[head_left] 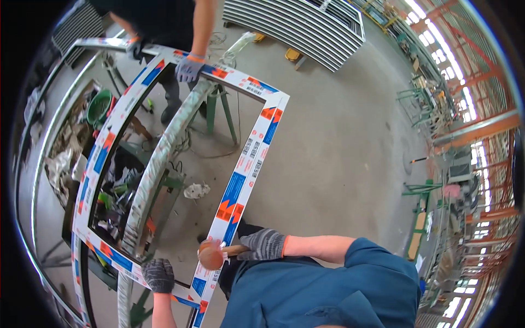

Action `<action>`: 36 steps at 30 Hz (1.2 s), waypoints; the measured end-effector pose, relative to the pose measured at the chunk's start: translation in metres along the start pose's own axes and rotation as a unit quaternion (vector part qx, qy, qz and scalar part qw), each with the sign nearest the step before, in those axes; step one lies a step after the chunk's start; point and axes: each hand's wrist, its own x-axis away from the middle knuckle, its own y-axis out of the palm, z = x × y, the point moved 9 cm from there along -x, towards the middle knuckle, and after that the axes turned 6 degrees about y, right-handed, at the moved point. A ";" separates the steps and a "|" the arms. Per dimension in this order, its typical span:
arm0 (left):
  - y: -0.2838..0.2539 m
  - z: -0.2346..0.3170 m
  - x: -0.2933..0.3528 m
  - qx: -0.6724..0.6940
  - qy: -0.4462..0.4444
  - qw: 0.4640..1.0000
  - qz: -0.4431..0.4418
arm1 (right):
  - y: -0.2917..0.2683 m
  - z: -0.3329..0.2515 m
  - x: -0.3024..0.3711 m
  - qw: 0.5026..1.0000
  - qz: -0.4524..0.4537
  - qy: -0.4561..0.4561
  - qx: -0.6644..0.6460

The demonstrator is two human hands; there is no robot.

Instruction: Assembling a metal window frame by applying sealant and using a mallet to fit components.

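Observation:
A large rectangular frame point(235, 186), covered in white, blue and orange protective film, lies across wrapped supports in front of me. My left hand point(158, 275), in a dark grey knit glove, is closed over its near rail, close to the near right corner. In my right hand point(263, 244), also gloved, is the wooden handle of a mallet. The mallet's round reddish-brown head point(211, 256) appears over the frame's right rail; whether it touches the film I cannot tell.
Opposite me, a co-worker's gloved hand point(189, 68) rests on the far rail. A wrapped support bar point(175, 123) on green trestle legs point(225, 112) runs under the frame. At left are a green bowl point(99, 106) and cluttered tools. Slatted panels point(295, 30) lie at the back.

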 end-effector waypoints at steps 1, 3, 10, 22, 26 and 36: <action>0.000 -0.003 0.003 -0.005 -0.007 1.000 -0.005 | -0.002 0.013 0.002 0.999 0.012 0.032 -0.019; -0.001 -0.008 0.004 -0.008 -0.016 1.000 -0.014 | -0.003 0.036 0.006 0.995 0.041 0.070 -0.058; -0.023 -0.020 0.006 0.052 -0.064 0.996 -0.030 | -0.003 0.041 -0.006 0.992 0.103 0.041 -0.060; -0.033 -0.037 0.003 0.042 -0.050 0.998 0.009 | -0.044 -0.150 -0.076 0.938 0.009 -0.060 -0.340; -0.045 -0.046 0.001 0.074 -0.062 0.995 0.025 | -0.023 -0.175 -0.129 0.971 0.021 -0.011 -0.237; -0.037 -0.053 0.001 0.125 -0.069 0.989 0.046 | -0.092 -0.352 -0.319 0.957 0.006 -0.133 -0.257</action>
